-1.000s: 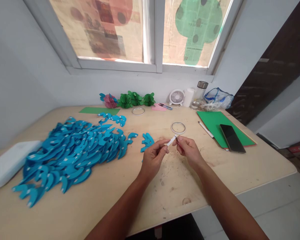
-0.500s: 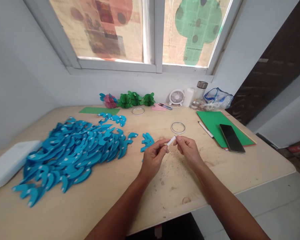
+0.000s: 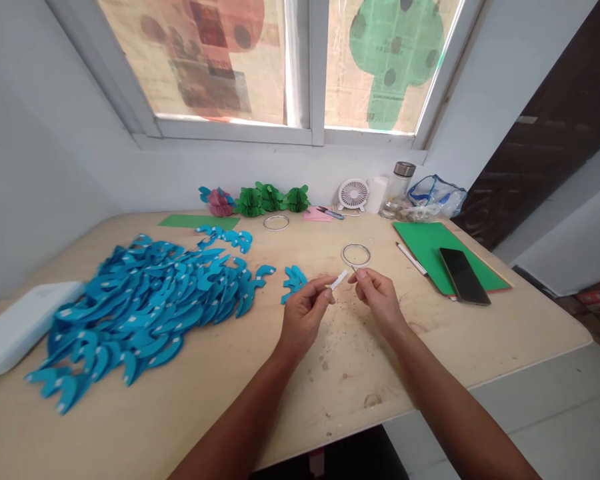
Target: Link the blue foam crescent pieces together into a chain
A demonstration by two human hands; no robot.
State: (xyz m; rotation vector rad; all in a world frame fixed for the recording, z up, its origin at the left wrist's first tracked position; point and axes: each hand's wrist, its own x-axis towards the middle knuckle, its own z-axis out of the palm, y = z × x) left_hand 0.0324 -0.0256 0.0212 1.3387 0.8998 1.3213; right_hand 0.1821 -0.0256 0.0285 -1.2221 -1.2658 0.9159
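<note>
My left hand (image 3: 300, 317) pinches one white strip (image 3: 339, 279) between thumb and fingers, its free end pointing toward my right hand (image 3: 380, 299), whose fingertips press together on one thin item (image 3: 354, 269), too small to identify. Just beside my left hand lies a small cluster of blue pieces (image 3: 294, 281); the big blue heap (image 3: 155, 293) farther left overlaps too much to count. On the tabletop (image 3: 280, 413) I see two rings (image 3: 357, 246), three green paper ornaments (image 3: 271, 198), one pen (image 3: 411, 259) and one phone (image 3: 464, 276). The print on the window paper (image 3: 395, 100) is too small to read.
</note>
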